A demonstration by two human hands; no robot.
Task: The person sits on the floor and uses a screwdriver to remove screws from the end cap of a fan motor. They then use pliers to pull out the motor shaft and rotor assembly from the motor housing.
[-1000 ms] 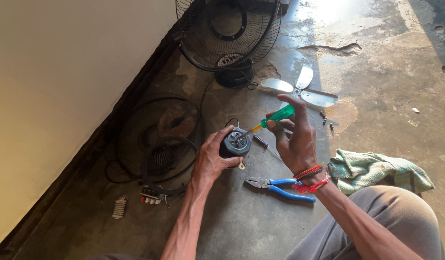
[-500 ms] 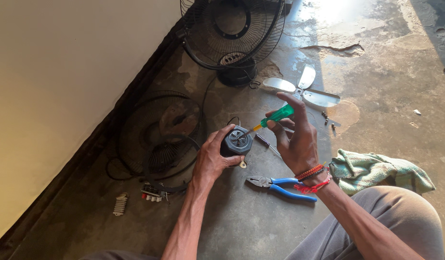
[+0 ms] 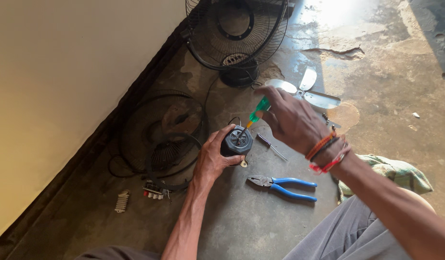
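We see the left hand wrapped around a small black fan motor, held just above the concrete floor, fingers closed on its round housing with the face turned up toward us. The right hand is closed on a green-handled screwdriver, whose shaft slants down to the motor's face; the tip seems to sit in or near a screw there, though we cannot tell exactly from this angle. We judge the motor compact but dense for its size, rigid, with a smooth casing that could turn in the palm under twisting force, so a firm grip around the sides, as now, suits it best, keeping clear of the shaft and the thin wires trailing from it. On the floor just beside the motor lies a second, darker screwdriver, and near it blue-handled pliers. A metal fan blade lies beyond the right hand, a fan guard and a standing fan cage sit by the wall, and a green cloth rests by the knee.
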